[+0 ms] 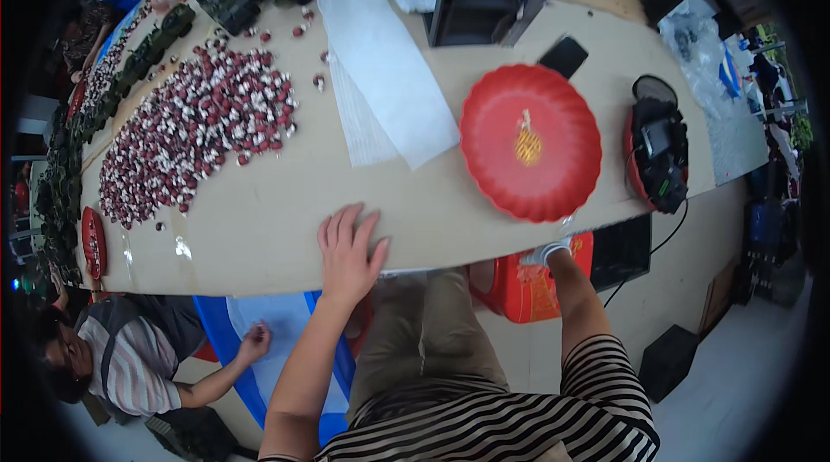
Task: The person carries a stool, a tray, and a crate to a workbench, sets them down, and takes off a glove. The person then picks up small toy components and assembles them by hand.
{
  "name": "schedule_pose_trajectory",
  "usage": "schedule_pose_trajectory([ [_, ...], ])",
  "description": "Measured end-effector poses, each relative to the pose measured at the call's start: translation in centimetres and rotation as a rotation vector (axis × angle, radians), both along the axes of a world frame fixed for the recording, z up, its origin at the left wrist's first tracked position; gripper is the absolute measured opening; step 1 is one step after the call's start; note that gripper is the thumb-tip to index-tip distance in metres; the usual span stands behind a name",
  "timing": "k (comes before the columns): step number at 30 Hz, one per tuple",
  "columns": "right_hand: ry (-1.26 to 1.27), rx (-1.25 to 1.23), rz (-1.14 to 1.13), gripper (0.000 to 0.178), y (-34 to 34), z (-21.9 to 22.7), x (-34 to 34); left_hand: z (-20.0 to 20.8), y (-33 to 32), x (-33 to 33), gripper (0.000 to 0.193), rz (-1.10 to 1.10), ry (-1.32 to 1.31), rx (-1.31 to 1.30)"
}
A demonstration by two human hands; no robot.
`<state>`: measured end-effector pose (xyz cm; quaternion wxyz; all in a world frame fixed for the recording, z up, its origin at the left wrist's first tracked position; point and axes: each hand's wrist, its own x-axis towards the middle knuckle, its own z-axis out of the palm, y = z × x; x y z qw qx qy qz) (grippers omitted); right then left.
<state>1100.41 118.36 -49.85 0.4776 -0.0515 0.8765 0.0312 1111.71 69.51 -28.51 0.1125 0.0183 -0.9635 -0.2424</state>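
Note:
My left hand (pixel 347 250) lies palm down near the front edge of the tabletop, fingers spread and nothing in them. The near end of a white paper or cloth strip (pixel 380 73) lies beyond it. My right arm reaches to the table's front edge, with a white band-like thing (pixel 548 252) at its end; the right hand's fingers are hidden there. Just above that spot is a red scalloped plate (pixel 493 121) with a gold pattern at its middle. Below the edge stands a red stool or box (pixel 527 293).
A large heap of dark red and white bead-like pieces (pixel 203 121) covers the left of the table (pixel 415 229). Dark green objects (pixel 225 6) line the far side. A phone (pixel 564 56) and a black pouch (pixel 659 146) lie right. Another person (pixel 138 350) sits at left by a blue bin (pixel 225 332).

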Motion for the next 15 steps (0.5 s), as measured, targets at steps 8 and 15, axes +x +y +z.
schedule_pose_trajectory([
  [8,0.230,0.128,0.316,0.108,-16.7,8.9,8.9,0.0,-2.3,1.7,0.041,0.023,0.019,-0.101],
  [15,0.462,-0.032,-0.309,0.096,-9.9,8.6,13.3,0.7,-1.4,2.7,0.042,0.003,0.032,-0.094],
])
